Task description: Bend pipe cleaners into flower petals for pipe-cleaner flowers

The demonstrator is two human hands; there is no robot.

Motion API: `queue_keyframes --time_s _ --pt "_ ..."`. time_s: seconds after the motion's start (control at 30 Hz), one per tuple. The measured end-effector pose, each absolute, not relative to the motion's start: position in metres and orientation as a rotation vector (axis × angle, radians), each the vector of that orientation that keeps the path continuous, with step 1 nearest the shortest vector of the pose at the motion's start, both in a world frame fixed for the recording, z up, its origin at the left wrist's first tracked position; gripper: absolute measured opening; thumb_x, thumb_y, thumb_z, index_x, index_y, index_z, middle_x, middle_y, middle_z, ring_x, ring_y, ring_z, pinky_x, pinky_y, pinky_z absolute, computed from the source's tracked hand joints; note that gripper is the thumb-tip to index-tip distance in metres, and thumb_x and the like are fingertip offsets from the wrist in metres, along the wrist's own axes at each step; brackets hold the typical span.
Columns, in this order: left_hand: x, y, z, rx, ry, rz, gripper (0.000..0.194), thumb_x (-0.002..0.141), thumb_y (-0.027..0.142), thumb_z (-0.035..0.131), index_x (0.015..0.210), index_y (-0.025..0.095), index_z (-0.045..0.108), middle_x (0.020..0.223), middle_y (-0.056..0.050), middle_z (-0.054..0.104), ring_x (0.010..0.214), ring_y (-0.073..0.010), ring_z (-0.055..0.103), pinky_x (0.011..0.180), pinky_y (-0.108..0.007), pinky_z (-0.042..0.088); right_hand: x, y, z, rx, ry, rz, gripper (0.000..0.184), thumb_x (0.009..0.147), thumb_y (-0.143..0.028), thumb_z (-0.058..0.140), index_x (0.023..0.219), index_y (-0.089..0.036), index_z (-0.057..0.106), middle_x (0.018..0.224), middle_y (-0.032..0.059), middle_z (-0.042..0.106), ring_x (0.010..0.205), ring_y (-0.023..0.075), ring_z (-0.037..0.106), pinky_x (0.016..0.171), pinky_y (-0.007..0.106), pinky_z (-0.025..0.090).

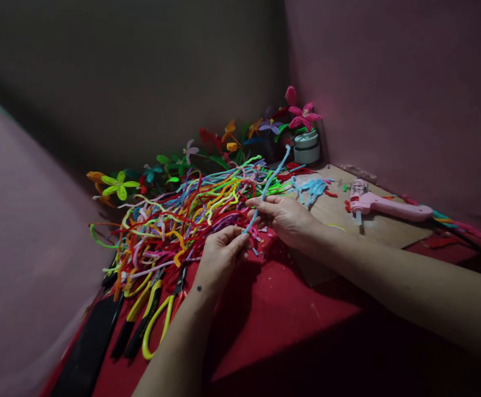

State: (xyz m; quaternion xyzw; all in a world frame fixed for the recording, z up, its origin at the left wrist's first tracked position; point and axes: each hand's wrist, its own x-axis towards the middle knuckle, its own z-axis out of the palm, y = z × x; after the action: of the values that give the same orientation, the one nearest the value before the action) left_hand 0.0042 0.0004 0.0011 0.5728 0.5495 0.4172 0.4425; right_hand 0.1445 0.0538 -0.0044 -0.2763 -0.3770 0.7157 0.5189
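Observation:
A light blue pipe cleaner (274,175) is stretched between my two hands, its far end curled slightly at the top. My left hand (223,251) pinches the lower end between thumb and fingers. Higher up, my right hand (284,218) grips the same stem, thumb against the fingers. Both hands are above the red tabletop (257,325). Just beyond and to the left lies a big tangled heap of colourful pipe cleaners (174,220). Several light blue bent pieces (312,190) rest on a board to the right of my hands.
Yellow-handled scissors (157,331) and black-and-yellow pliers (143,320) lie at the left front, beside a long black object (87,347). A pink glue gun (393,207) lies on the brown board (401,234). Pipe-cleaner flowers (120,184) line the back, near a pale round container (306,148).

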Motion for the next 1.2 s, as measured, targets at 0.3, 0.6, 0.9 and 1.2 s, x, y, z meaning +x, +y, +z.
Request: queue_keyframes --time_s 0.3,0.6,0.9,1.2 --pt "0.004 0.000 -0.009 1.803 1.601 1.237 0.015 0.072 0.028 0.061 0.083 0.019 0.064 0.070 -0.001 0.063 0.060 -0.0127 0.055 0.061 -0.022 0.042 0.142 0.046 -0.013 -0.838 -1.317 1.547 0.021 0.068 -0.025 0.066 0.054 -0.011 0.057 0.046 0.0005 0.055 0.038 0.0069 0.045 0.039 0.020 0.034" --pt "0.003 -0.005 -0.007 1.994 1.620 1.214 0.011 0.075 0.019 0.054 0.075 0.022 0.065 0.067 0.000 0.057 0.059 -0.0114 0.049 0.058 -0.020 0.037 0.142 0.044 -0.008 -0.883 -1.224 1.496 0.020 0.073 -0.016 0.059 0.055 -0.012 0.053 0.046 -0.0004 0.056 0.036 0.0053 0.044 0.038 0.018 0.032" --pt "-0.009 0.000 0.010 1.066 0.922 0.834 0.013 0.076 0.027 0.057 0.080 0.015 0.054 0.053 0.006 0.051 0.025 0.0009 0.021 0.024 -0.012 0.020 0.144 0.053 -0.006 -0.714 -1.093 1.610 0.018 0.069 -0.020 0.064 0.058 -0.012 0.052 0.045 -0.0008 0.055 0.036 0.0068 0.045 0.038 0.020 0.034" --pt "0.000 0.000 0.006 1.332 1.231 1.087 0.023 0.069 0.034 0.064 0.077 0.015 0.053 0.059 0.001 0.060 0.038 -0.0080 0.049 0.034 -0.018 0.036 0.145 0.050 -0.009 -0.671 -1.186 1.582 0.022 0.073 -0.028 0.062 0.059 -0.012 0.053 0.051 0.0004 0.057 0.039 0.0059 0.046 0.040 0.019 0.035"
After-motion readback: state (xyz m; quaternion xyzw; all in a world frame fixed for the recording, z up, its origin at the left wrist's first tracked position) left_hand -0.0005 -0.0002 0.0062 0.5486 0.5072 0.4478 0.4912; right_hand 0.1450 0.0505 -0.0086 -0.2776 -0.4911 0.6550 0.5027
